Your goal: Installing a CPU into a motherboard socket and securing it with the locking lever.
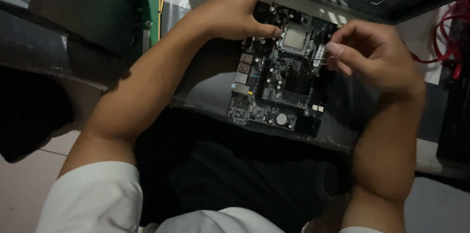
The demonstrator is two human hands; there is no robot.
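Black motherboard (279, 81) sits mid-frame; my left hand (235, 10) steadies its upper edge, thumb beside the silver processor (295, 38). My right hand (372, 54) pinches the thin socket lever (317, 59). I judge we're latching; the lever needs a gentle, controlled swing.

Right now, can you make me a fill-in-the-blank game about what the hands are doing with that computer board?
1. The left hand steadies the black ____ by its far edge.
2. Its thumb rests beside the square silver ____ in the socket.
3. The right hand pinches a thin metal ____ beside that socket.
4. At the far right lie some ____ cables.

Missing words: motherboard; processor chip; lever; red
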